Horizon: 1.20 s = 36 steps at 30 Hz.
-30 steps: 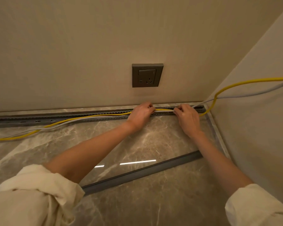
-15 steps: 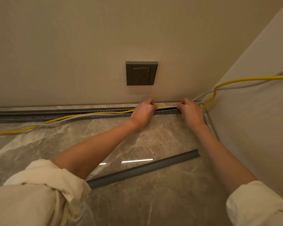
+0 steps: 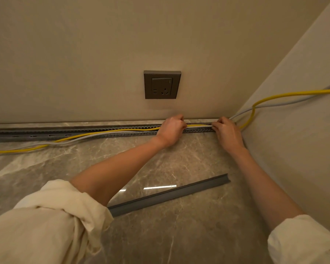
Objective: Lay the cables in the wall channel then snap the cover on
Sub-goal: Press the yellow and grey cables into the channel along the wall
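Note:
A grey slotted wall channel runs along the foot of the back wall. A yellow cable and a grey cable lie side by side, inside the channel between my hands and out over the floor to the left. My left hand pinches both cables at the channel below the socket. My right hand holds them at the channel's right end, near the corner. Past the corner both cables rise along the right wall. The loose grey cover strip lies diagonally on the floor, apart from the channel.
A dark wall socket sits on the back wall above my left hand. The right wall meets the back wall just beyond my right hand. The floor is polished grey marble tile. My cream sleeves fill the lower corners.
My right hand has slid right along the channel toward the corner, and the stretch of cable seated between my hands has grown. The view has shifted slightly; the cover strip has not moved.

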Available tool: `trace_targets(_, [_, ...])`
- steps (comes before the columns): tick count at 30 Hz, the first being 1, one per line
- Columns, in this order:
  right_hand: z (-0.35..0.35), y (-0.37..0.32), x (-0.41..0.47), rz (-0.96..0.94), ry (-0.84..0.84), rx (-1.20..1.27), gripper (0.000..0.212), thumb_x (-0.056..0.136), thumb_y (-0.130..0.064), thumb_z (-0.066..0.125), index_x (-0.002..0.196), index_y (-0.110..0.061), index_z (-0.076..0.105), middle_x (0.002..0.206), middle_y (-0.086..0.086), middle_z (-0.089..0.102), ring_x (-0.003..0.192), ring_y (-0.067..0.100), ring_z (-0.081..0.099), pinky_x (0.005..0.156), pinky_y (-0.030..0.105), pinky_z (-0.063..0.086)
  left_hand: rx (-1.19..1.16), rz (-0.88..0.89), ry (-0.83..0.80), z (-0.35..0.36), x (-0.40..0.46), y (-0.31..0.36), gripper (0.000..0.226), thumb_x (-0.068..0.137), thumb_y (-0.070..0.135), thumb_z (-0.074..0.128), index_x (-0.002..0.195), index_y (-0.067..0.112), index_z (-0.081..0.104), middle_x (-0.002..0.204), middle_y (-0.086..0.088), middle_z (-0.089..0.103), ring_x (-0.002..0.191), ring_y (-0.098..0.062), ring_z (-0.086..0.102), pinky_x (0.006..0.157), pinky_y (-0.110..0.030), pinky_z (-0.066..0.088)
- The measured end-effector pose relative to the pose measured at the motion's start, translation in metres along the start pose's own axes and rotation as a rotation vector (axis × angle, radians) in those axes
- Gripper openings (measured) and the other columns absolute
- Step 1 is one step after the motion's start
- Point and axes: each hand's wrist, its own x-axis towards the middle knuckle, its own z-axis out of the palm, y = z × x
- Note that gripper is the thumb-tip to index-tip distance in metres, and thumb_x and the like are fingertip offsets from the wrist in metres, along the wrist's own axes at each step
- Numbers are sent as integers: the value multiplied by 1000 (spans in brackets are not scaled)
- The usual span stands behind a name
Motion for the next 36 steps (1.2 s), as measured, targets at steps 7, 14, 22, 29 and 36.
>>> trace_targets(7, [-2, 12, -31, 161, 251, 183, 15, 87, -1, 57, 102, 1, 61, 100, 22, 58, 84, 37, 60, 72, 45, 53, 87, 127, 45, 10, -7, -5, 18, 90, 10, 54, 90, -5, 65, 92, -19, 59, 85, -33, 55, 69, -42, 45])
trace_targets(14, [11, 10, -46, 727, 191, 646, 25, 91, -18, 57, 91, 6, 65, 67, 22, 68, 49, 32, 62, 60, 47, 56, 168, 113, 74, 14, -10, -5, 19, 89, 7, 53, 103, 1, 66, 96, -18, 63, 91, -33, 56, 70, -43, 48])
trace_targets(22, [8, 7, -5, 825, 312, 857, 25, 83, -15, 69, 94, 7, 64, 60, 16, 63, 33, 1, 56, 61, 38, 54, 155, 93, 59, 15, -8, -5, 22, 93, 12, 47, 102, 1, 64, 101, -17, 59, 94, -32, 53, 72, -42, 43])
trace_targets(29, [-6, 9, 23, 801, 189, 552, 33, 80, -27, 71, 88, 5, 72, 92, 29, 70, 89, 40, 66, 76, 42, 51, 109, 57, 36, 18, -6, -5, 23, 96, 14, 45, 97, -1, 61, 98, -17, 59, 92, -32, 54, 73, -41, 41])
trace_targets(36, [-6, 5, 27, 922, 176, 713, 25, 77, -15, 58, 59, 1, 65, 44, 6, 53, 27, 6, 48, 56, 35, 53, 152, 75, -4, 16, -4, -10, 19, 89, 10, 53, 102, 2, 65, 101, -15, 61, 96, -32, 55, 78, -42, 46])
